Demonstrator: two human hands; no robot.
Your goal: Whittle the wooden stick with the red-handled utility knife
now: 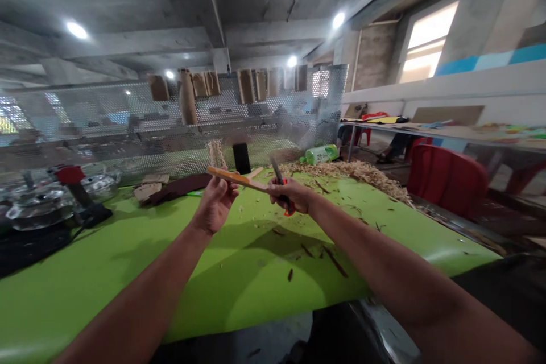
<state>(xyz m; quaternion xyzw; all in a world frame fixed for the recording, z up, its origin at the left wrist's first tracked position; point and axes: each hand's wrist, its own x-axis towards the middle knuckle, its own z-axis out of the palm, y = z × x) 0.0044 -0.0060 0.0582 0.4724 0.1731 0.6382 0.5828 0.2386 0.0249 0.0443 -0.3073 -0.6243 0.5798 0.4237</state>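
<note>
Over the green table (239, 273), the left hand (214, 203), fingers closed, steadies a wooden strip (236, 179) for the carving knife (276, 170) clenched in the right hand (290, 194).

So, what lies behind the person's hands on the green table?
A heap of pale wood shavings, a green plastic bottle on its side, and an upright black object. The tabletop under the shavings is hidden.

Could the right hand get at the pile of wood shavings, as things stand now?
Probably yes: nothing stands between the right hand and the wood shavings on the green table, though that hand grips an orange-handled knife.
</note>
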